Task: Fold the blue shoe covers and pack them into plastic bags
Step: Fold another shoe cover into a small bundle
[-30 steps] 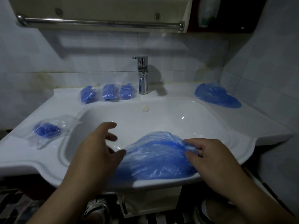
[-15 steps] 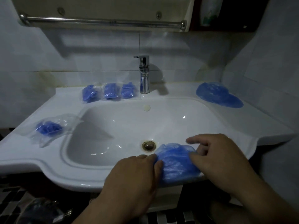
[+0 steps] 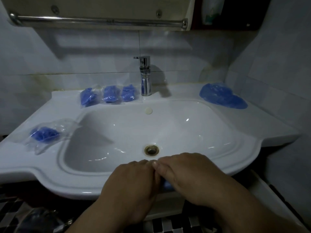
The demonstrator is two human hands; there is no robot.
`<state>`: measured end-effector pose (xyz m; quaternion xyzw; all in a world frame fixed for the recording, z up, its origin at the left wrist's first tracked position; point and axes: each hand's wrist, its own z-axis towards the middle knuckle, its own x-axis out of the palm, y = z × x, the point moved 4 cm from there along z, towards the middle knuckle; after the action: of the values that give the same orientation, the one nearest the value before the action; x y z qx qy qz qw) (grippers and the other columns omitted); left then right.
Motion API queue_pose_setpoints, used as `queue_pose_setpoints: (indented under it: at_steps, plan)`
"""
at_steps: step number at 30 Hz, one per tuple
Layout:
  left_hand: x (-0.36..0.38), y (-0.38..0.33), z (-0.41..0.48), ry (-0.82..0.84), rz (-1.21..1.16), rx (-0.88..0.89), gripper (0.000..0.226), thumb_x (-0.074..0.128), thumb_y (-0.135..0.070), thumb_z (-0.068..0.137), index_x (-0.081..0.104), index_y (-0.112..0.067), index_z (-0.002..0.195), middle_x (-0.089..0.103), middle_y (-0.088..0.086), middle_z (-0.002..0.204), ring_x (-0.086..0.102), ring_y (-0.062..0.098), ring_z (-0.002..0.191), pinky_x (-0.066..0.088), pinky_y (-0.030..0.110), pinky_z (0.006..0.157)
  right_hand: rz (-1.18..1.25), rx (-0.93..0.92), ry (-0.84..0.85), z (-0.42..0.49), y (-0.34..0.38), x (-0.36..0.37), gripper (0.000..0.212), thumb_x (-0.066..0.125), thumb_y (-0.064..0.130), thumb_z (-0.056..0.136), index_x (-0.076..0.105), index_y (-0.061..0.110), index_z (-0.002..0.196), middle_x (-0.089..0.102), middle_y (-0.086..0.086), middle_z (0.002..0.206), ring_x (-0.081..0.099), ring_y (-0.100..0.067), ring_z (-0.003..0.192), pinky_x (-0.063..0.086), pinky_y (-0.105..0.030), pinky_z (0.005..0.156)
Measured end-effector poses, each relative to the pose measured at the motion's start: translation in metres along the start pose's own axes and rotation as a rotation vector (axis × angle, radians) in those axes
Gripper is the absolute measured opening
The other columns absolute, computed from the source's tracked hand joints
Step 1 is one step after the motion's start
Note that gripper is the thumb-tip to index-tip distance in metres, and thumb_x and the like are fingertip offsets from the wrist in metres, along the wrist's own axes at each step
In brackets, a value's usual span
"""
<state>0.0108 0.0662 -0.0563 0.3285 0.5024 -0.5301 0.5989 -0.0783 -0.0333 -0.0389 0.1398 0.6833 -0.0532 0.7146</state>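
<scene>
My left hand (image 3: 133, 185) and my right hand (image 3: 190, 175) meet over the sink's front rim (image 3: 80, 187), pressing down together on a folded blue shoe cover (image 3: 168, 184). Only a small blue corner of it shows under my right hand. A loose heap of blue shoe covers (image 3: 222, 95) lies at the back right of the counter. Three packed plastic bags (image 3: 110, 95) sit in a row left of the tap. One more bagged cover (image 3: 45, 134) lies at the left edge.
A chrome tap (image 3: 145, 76) stands at the back of the white basin, with the drain (image 3: 151, 150) just beyond my fingers. A towel rail (image 3: 101, 21) runs overhead. Tiled walls close in at the back and the right.
The wide blue cover has been folded smaller and smaller. My hands have closed in from both sides until they touch, and now cover it almost wholly.
</scene>
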Motion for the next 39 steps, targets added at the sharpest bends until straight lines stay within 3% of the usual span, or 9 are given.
queue_pose_setpoints:
  at_steps: [3, 9, 13, 15, 18, 21, 26, 35, 39]
  plan:
    - [-0.002, 0.006, 0.001, 0.036, -0.022, -0.048, 0.046, 0.007, -0.057, 0.095, 0.046, -0.036, 0.103, 0.059, -0.012, 0.100, 0.057, 0.012, 0.089, 0.043, 0.029, 0.078, -0.051, -0.029, 0.077, -0.001, -0.003, -0.001, 0.017, 0.040, 0.038, 0.102, 0.050, 0.032, 0.115, 0.061, 0.004, 0.109, 0.052, -0.016, 0.089, 0.038, -0.031, 0.078]
    - [-0.006, 0.015, -0.003, 0.190, -0.028, -0.078, 0.068, 0.000, -0.077, 0.082, 0.046, -0.039, 0.114, 0.058, -0.017, 0.109, 0.055, 0.005, 0.092, 0.044, 0.024, 0.085, -0.088, 0.009, 0.108, -0.001, -0.014, -0.001, 0.025, 0.041, 0.036, 0.102, 0.048, 0.032, 0.126, 0.060, 0.005, 0.115, 0.054, -0.015, 0.093, 0.038, -0.028, 0.078]
    - [-0.013, 0.013, -0.002, 0.229, -0.087, -0.029, 0.097, 0.056, -0.081, 0.069, 0.008, -0.049, 0.147, 0.006, -0.039, 0.142, 0.020, -0.011, 0.129, 0.013, 0.003, 0.103, 0.144, 0.114, 0.026, -0.004, -0.021, 0.001, 0.037, 0.030, 0.050, 0.102, 0.061, 0.029, 0.104, 0.066, 0.006, 0.099, 0.058, -0.008, 0.086, 0.045, -0.028, 0.081]
    - [-0.018, 0.009, -0.001, 0.145, -0.017, 0.081, 0.098, 0.075, -0.067, 0.061, 0.026, -0.049, 0.144, 0.017, -0.030, 0.150, 0.028, -0.003, 0.134, 0.021, 0.011, 0.105, 0.248, 0.131, -0.036, -0.006, -0.025, 0.001, 0.053, 0.026, 0.063, 0.096, 0.063, 0.027, 0.106, 0.069, 0.006, 0.099, 0.061, -0.007, 0.086, 0.050, -0.031, 0.085]
    - [-0.023, 0.004, -0.001, 0.047, -0.001, 0.152, 0.066, 0.079, -0.054, 0.050, 0.063, -0.042, 0.113, 0.059, -0.014, 0.127, 0.063, 0.009, 0.105, 0.051, 0.022, 0.079, 0.402, 0.117, -0.048, -0.014, -0.031, -0.003, 0.078, 0.027, 0.084, 0.080, 0.060, 0.028, 0.123, 0.068, 0.012, 0.118, 0.061, -0.002, 0.103, 0.050, -0.032, 0.095]
    - [-0.029, -0.003, -0.001, -0.025, -0.088, 0.253, 0.022, 0.064, -0.048, 0.069, 0.075, -0.038, 0.085, 0.070, -0.014, 0.100, 0.067, 0.010, 0.081, 0.052, 0.023, 0.059, 0.471, 0.029, -0.037, -0.023, -0.032, -0.010, 0.070, 0.046, 0.086, 0.070, 0.043, 0.057, 0.134, 0.047, 0.041, 0.130, 0.044, 0.017, 0.120, 0.037, -0.012, 0.104]
    - [-0.030, -0.001, -0.001, 0.009, -0.121, 0.188, 0.024, 0.052, -0.044, 0.077, 0.074, -0.035, 0.076, 0.066, -0.018, 0.086, 0.062, 0.002, 0.072, 0.048, 0.016, 0.057, 0.368, -0.055, -0.120, -0.035, -0.038, -0.020, 0.064, 0.081, 0.052, 0.063, 0.057, 0.048, 0.122, 0.040, 0.034, 0.127, 0.040, 0.009, 0.124, 0.034, -0.012, 0.100]
    - [-0.038, 0.006, -0.004, -0.049, -0.261, -0.059, 0.025, 0.052, -0.057, 0.077, 0.061, -0.040, 0.094, 0.064, -0.015, 0.072, 0.059, 0.005, 0.068, 0.048, 0.024, 0.061, 0.545, 0.080, -0.286, -0.037, -0.060, -0.014, 0.030, 0.077, 0.012, 0.073, 0.075, 0.038, 0.087, 0.072, 0.019, 0.086, 0.067, -0.001, 0.082, 0.049, -0.016, 0.073]
    - [-0.041, 0.024, -0.005, 0.085, -0.263, -0.160, 0.037, 0.075, -0.054, 0.067, 0.056, -0.059, 0.098, 0.065, -0.030, 0.081, 0.061, -0.008, 0.076, 0.049, 0.016, 0.066, 0.609, 0.136, -0.297, -0.037, -0.058, -0.017, 0.017, 0.081, 0.025, 0.075, 0.072, 0.039, 0.078, 0.072, 0.021, 0.080, 0.067, 0.000, 0.077, 0.048, -0.011, 0.067]
